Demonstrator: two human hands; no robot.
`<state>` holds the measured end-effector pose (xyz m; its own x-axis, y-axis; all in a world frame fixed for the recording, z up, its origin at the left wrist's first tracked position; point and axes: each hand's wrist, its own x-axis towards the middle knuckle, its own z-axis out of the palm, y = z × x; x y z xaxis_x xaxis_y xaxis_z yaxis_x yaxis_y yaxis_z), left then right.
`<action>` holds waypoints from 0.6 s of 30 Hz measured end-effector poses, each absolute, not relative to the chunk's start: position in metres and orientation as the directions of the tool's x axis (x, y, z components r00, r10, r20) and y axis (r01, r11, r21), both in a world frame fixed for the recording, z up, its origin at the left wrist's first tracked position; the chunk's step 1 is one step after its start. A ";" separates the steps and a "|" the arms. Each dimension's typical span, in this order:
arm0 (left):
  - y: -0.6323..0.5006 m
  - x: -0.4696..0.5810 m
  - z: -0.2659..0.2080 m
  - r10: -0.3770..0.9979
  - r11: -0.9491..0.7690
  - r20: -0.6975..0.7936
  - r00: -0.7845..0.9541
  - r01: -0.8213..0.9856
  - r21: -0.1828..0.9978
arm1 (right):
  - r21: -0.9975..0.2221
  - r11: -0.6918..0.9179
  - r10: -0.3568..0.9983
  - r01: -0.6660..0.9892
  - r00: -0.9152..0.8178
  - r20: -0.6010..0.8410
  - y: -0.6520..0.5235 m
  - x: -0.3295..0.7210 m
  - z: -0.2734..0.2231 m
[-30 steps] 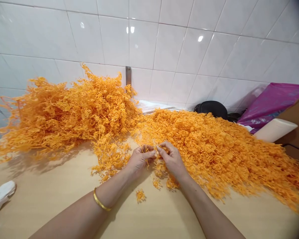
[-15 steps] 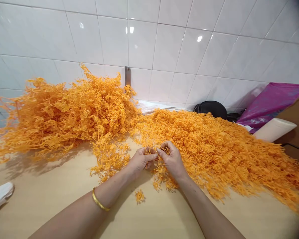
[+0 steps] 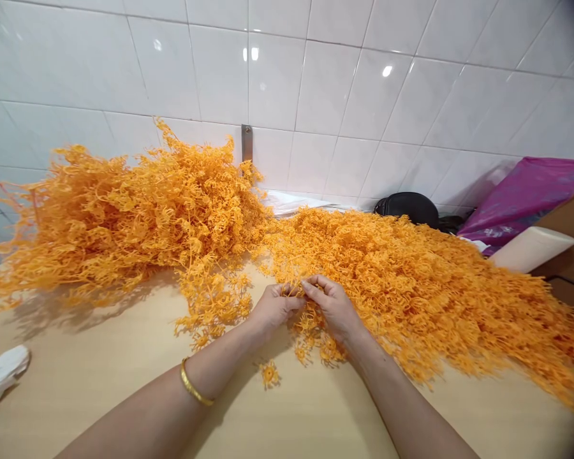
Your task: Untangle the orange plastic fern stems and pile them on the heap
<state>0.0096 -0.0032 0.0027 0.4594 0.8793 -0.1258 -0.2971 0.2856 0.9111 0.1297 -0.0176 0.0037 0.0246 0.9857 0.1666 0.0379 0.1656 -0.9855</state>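
My left hand (image 3: pixel 276 308) and my right hand (image 3: pixel 332 308) meet over the table, fingertips pinched close together. Between them is a small orange plastic flower piece (image 3: pixel 294 289), with thin curled strands showing at the left fingers. Exactly how the right fingertips grip it is partly hidden. Under and beside my right hand lie several loose orange flower pieces (image 3: pixel 310 325). One single orange flower (image 3: pixel 269 375) with a dark centre lies apart in front of my hands. A gold bangle (image 3: pixel 194 386) circles my left wrist.
A tall heap of orange flower sprays (image 3: pixel 138 217) stands at left; a wide heap of loose flowers (image 3: pixel 425 287) spreads right. Behind are a black pouch (image 3: pixel 406 208), a purple bag (image 3: pixel 521 197) and a cream cylinder (image 3: pixel 533 248). White cloth (image 3: pixel 2 376) lies at the left edge.
My right fingers have closed in a little and sit nearer the left fingertips. The orange strands seen in the right fingers before are now mostly hidden. The view has shifted slightly.
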 end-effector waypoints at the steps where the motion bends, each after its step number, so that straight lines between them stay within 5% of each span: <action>1: -0.003 0.010 0.003 0.877 0.281 -0.125 0.464 -0.286 0.916 | -0.978 0.187 0.982 0.089 0.011 0.189 -0.019 0.130 0.004; 7: -0.001 0.008 0.010 0.848 0.325 -0.197 0.492 -0.189 0.926 | -0.934 0.251 0.949 0.254 0.125 0.289 -0.018 0.126 0.000; 13: -0.009 0.002 0.010 0.768 0.320 -0.169 0.618 -0.142 0.937 | -0.955 0.158 0.873 -0.253 0.487 0.016 -0.005 0.157 0.009; 18: -0.006 0.000 0.008 0.812 0.360 -0.178 0.557 -0.237 0.902 | -0.972 0.112 0.905 -0.207 0.426 0.014 -0.009 0.167 0.018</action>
<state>0.0000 -0.0061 0.0078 0.5567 0.8115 -0.1776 -0.2372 0.3602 0.9022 0.1666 -0.0089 0.0183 0.4257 0.9047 0.0135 -0.2070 0.1119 -0.9719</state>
